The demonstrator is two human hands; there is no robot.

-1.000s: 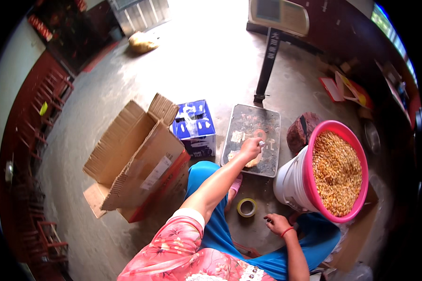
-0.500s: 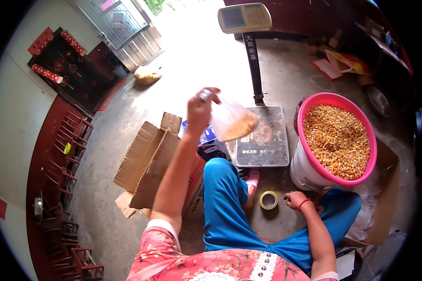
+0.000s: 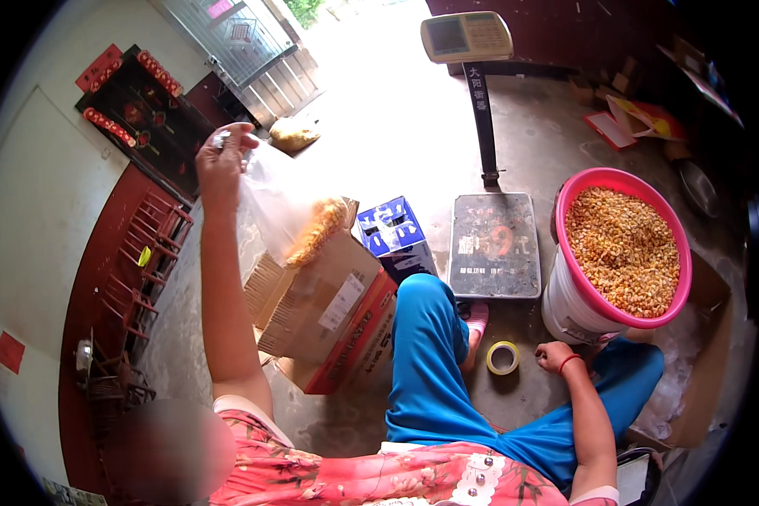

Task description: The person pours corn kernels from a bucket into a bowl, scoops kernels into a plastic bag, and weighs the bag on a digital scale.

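Observation:
My raised left hand (image 3: 226, 156) grips the gathered top of a clear plastic bag (image 3: 271, 190). Yellow corn kernels (image 3: 316, 234) weigh down the bag's lower end, which hangs tilted over an open cardboard box (image 3: 333, 291). Low at the right, my right hand (image 3: 553, 356), a red cord round its wrist, rests by my bent leg with its fingers curled in; nothing shows in them. Close to its left, a roll of tape (image 3: 503, 358) lies on the floor. A pink-rimmed tub (image 3: 557, 282) heaped with corn kernels stands beyond this hand.
A platform scale (image 3: 494, 246) with its display (image 3: 466, 36) on a post stands ahead of me. Between scale and cardboard box is a blue carton (image 3: 390, 226). A stuffed sack (image 3: 295, 133) lies near the doorway; wooden chairs (image 3: 131, 295) line the left wall.
My left hand has carried the bag of corn leftward, from beside the scale to over the cardboard box. The whole view has shifted slightly. My right hand stays by my leg.

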